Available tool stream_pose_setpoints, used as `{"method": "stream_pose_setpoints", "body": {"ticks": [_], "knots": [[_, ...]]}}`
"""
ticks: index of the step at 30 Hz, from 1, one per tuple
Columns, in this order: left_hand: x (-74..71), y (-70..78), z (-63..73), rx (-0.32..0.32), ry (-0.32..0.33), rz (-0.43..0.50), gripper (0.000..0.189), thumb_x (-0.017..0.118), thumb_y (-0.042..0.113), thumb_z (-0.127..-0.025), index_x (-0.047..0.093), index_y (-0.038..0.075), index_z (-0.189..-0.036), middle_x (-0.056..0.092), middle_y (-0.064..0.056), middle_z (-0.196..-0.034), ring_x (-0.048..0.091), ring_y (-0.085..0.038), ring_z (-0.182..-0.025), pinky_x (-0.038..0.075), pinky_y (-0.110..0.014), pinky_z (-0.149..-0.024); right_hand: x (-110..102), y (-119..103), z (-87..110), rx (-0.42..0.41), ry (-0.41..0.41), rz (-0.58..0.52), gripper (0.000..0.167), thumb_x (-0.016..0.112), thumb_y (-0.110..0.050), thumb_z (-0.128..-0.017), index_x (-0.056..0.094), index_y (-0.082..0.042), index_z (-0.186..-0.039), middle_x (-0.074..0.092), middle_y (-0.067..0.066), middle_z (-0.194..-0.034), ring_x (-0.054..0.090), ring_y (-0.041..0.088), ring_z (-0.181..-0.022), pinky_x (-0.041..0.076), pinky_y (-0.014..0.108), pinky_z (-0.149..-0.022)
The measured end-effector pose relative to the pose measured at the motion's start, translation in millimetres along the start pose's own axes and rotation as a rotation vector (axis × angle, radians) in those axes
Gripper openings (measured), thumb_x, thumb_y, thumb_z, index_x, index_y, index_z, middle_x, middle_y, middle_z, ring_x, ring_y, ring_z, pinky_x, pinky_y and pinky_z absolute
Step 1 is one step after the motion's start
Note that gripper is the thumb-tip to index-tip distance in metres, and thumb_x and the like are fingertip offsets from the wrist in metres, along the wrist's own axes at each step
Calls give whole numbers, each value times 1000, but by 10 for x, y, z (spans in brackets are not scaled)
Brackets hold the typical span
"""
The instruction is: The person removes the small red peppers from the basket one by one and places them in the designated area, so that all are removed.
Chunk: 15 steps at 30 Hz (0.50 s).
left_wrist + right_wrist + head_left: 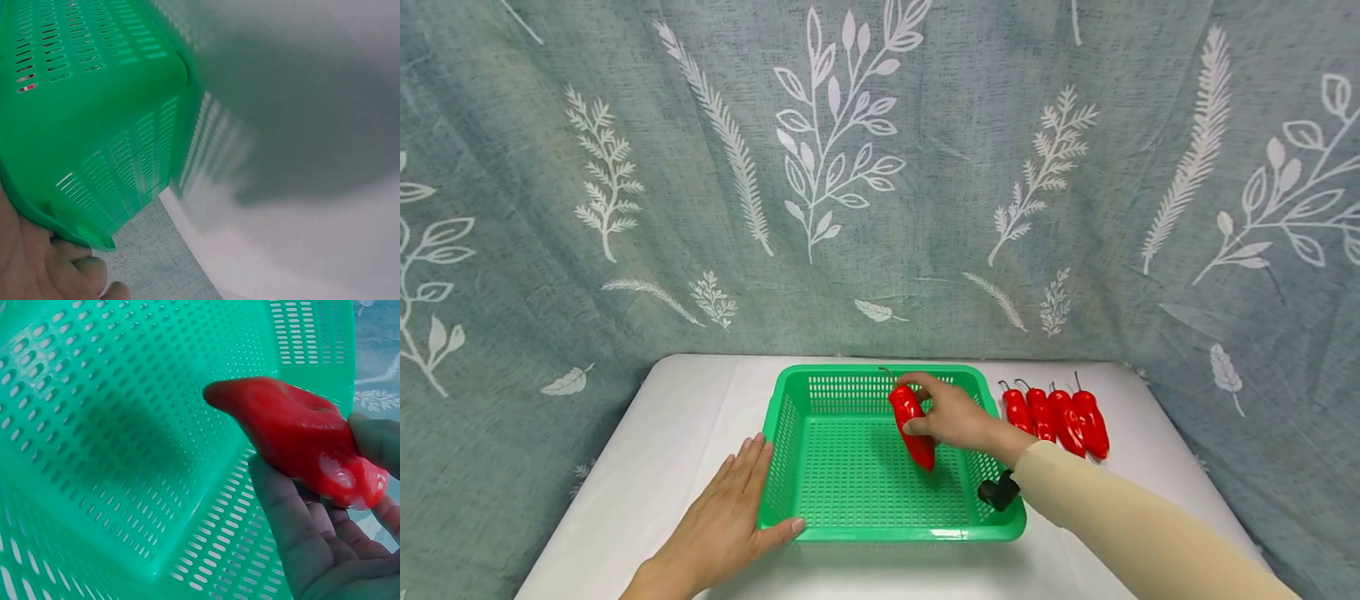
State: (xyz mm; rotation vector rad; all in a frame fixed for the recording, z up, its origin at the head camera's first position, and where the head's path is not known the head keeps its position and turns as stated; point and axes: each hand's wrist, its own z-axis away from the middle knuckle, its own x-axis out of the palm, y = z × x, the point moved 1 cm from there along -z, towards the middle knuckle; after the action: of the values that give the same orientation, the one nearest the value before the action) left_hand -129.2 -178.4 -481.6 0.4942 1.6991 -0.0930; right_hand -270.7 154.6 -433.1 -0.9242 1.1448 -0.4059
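Observation:
My right hand (951, 414) holds a red pepper (912, 425) above the inside of a green plastic basket (891, 533). In the right wrist view the thumb and fingers pinch the pepper (294, 434) near its stem end, and its pointed tip is free above the slotted floor. My left hand (722, 508) lies against the basket's left side, fingers straight along the rim and thumb over the near corner. The left wrist view shows fingers (87, 275) beside the rim of the basket (94, 125), seen from outside.
Several red peppers (1063, 417) lie in a row on the white table (647, 467), right of the basket. Behind the table hangs a grey-green curtain (880, 300) with white leaf patterns. A black wrist camera (998, 492) sits under the right wrist, over the basket's right side.

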Motion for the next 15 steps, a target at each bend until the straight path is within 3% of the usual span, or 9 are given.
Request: {"method": "stream_pose_setpoints", "body": {"ticks": [15], "knots": [[-13, 21, -1, -10, 3, 16, 109, 58, 77, -94, 31, -4, -163, 29, -22, -171, 30, -33, -160, 32, -54, -126, -241, -33, 123, -18, 30, -61, 65, 77, -5, -93, 48, -13, -151, 61, 23, -129, 72, 26, -91, 66, 37, -68]]}}
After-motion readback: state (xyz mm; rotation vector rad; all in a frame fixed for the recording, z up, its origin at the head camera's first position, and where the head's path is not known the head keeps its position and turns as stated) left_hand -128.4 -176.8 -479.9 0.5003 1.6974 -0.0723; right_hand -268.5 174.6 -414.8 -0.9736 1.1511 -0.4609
